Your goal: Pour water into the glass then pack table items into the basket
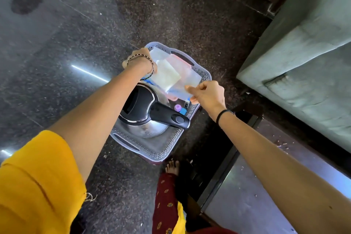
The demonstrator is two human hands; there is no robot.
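Note:
A pale grey perforated basket (167, 144) sits on the dark floor below me. Inside it stands a steel kettle (146, 119) with a black lid and handle. Over the basket's far half I hold a clear plastic pouch (174, 76) with white and pink contents. My left hand (141, 61) grips its far left edge, and my right hand (207, 93) pinches its near right corner. Beneath the pouch, on the basket floor, lie a small purple object (178, 107) and a small blue one (183, 111). No glass is in view.
The floor is dark speckled stone. A grey-green upholstered seat (303, 66) fills the right side. A glass-topped table (266, 186) with a dark frame lies at the lower right. My bare foot (172, 167) stands just in front of the basket.

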